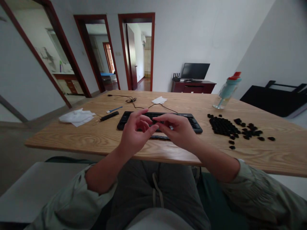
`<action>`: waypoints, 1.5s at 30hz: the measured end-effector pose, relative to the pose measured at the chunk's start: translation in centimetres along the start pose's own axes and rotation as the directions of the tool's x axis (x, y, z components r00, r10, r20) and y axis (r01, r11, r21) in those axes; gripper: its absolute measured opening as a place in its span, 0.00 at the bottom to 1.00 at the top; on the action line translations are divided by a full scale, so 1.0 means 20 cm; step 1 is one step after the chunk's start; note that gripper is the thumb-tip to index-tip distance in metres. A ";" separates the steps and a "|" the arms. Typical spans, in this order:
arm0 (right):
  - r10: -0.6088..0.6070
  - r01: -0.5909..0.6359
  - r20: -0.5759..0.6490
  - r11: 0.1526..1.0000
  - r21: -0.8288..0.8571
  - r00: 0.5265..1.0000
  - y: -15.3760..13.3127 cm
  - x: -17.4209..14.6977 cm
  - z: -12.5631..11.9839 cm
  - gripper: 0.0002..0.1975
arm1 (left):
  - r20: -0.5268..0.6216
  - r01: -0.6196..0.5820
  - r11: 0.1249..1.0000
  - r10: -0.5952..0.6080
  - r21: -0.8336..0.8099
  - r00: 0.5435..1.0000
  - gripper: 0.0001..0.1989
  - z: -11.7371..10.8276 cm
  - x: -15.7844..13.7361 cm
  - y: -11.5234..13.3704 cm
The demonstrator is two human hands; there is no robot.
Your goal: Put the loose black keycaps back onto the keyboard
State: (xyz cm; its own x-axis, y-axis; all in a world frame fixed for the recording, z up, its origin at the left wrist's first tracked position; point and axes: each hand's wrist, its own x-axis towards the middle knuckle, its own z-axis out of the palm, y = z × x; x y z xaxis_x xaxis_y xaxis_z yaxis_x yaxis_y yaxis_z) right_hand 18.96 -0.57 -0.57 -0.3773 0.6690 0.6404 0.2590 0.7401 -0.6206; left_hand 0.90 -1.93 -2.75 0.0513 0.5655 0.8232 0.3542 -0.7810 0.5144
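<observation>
My left hand (pixel 137 129) and my right hand (pixel 177 129) meet at their fingertips above a black keyboard (pixel 198 126). The right thumb and forefinger are pressed together in a pinch; whatever lies between them is too small and dark to name. On the left, the fingers curl towards the thumb, whose tip touches the right fingertips. Both hands hide the keyboard's middle. Just in front of the keyboard, partly under the hands, lies a narrow dark strip (pixel 159 137). Many loose black keycaps (pixel 223 126) lie to the right, some grouped in a block, others scattered.
Left of the keyboard are a black-handled tool (pixel 109 116), a small blue-and-white brush (pixel 114 110) and crumpled white tissues (pixel 77 117). A thin cable (pixel 130 100) runs behind, near another tissue (pixel 159 100). A water bottle (pixel 226 92) stands at the back right of the wooden table (pixel 96 140).
</observation>
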 end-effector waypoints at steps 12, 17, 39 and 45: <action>0.031 -0.053 -0.131 0.984 -0.169 0.991 0.25 0.15 -0.11 0.17 | 0.041 0.105 0.962 -0.119 0.251 0.992 0.15 -0.26 0.44 -0.40; 0.210 -0.256 -0.282 0.957 -0.140 0.936 0.46 0.15 -0.23 0.17 | 0.072 0.343 0.883 -0.384 0.322 0.921 0.18 -0.42 0.46 -0.80; 0.247 -0.289 -0.179 0.917 -0.274 0.953 0.51 0.12 -0.24 0.14 | 0.375 0.146 0.772 -0.454 0.619 0.808 0.11 -0.38 0.39 -1.02; 0.262 -0.298 -0.162 0.917 -0.264 0.951 0.49 0.11 -0.24 0.13 | 0.391 0.151 0.766 -0.474 0.625 0.789 0.11 -0.38 0.40 -1.00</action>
State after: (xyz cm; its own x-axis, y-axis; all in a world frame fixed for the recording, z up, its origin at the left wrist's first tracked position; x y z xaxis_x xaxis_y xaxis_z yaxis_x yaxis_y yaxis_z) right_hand 24.96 8.52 -3.03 -0.1466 0.8415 0.5200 0.5845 0.4978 -0.6408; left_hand -12.82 16.16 -4.70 0.2372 0.9201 0.3117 0.8627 -0.3471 0.3679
